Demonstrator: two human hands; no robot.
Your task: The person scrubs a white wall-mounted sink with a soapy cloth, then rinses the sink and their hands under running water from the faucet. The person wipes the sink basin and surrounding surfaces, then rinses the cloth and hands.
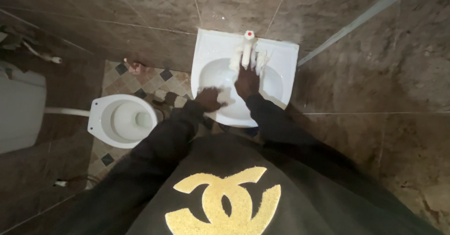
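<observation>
Head view: the right hand (247,81) reaches up to the white tap (247,47), fingers spread over it; the left hand (209,99) sits loosely curled in the white basin (213,47) (wall-mounted, beside the toilet (123,120)). Seemingly mid-wash; next needs a firm tap turn.

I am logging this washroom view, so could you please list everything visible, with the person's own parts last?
Washbasin: one, white, against the wall at top centre.
Tap: one, white with a red spot on top, at the basin's back edge.
Cloth: one, white, at the right hand's fingers beside the tap; exact shape unclear.
Toilet bowl: one, white, left of the basin.
Pipe: one, white, running left from the toilet.
Floor tiles: beige with dark diamonds, between toilet and basin.
Left hand: one, inside the basin's left part.
Right hand: one, reaching to the tap.
</observation>
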